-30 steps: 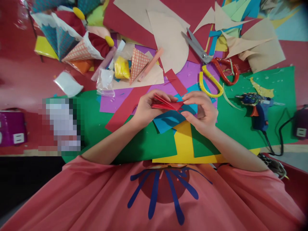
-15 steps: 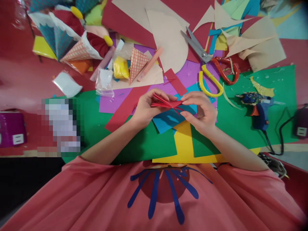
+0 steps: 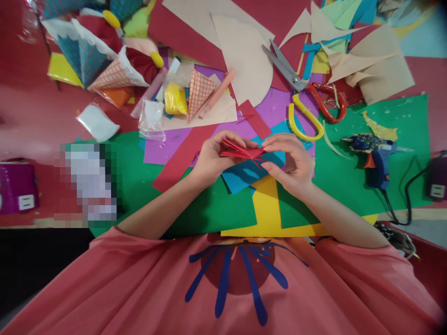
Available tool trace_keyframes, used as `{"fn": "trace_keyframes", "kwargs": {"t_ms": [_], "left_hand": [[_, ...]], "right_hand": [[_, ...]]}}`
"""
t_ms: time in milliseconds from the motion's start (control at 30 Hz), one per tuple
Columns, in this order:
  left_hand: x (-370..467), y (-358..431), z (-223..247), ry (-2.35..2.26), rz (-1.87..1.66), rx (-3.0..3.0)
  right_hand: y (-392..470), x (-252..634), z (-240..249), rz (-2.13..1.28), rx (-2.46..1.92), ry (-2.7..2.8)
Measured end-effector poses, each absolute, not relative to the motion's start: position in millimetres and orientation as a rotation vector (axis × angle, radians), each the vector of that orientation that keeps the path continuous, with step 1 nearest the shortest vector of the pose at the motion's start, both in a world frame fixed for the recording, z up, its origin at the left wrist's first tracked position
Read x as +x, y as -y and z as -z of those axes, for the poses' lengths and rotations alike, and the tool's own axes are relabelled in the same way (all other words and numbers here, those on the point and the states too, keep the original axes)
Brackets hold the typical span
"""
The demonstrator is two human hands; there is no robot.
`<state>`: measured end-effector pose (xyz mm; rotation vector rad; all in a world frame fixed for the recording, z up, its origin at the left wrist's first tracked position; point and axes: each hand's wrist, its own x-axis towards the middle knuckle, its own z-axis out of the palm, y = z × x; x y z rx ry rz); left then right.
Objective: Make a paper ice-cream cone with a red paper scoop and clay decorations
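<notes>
A piece of folded red paper, with several thin layers fanned out, is held in the air in front of me. My left hand is closed around its left end, thumb below and fingers behind. The fingertips of my right hand pinch the paper's right end, and the palm is turned inward. Under both hands lie blue paper and a long red paper strip. Large scissors with one yellow and one red handle lie beyond my right hand, blades apart.
A blue glue gun with a black cord lies on green sheets at the right. Fabric-like cones, small plastic packets and a beige paper shape spread across the far side. A blurred-out object is at the left.
Almost nothing differs. The red paper has tilted very slightly between my fingers, and both hands keep their hold on it.
</notes>
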<state>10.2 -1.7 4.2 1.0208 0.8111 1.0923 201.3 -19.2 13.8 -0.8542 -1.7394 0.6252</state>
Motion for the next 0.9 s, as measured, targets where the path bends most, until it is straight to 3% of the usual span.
{"fn": "trace_keyframes", "kwargs": {"t_ms": [900], "left_hand": [[9.5, 2.4, -3.6, -0.846, -1.064, 1.036]], "right_hand": [[19.1, 201.8, -13.3, -0.626, -0.884, 1.725]]}}
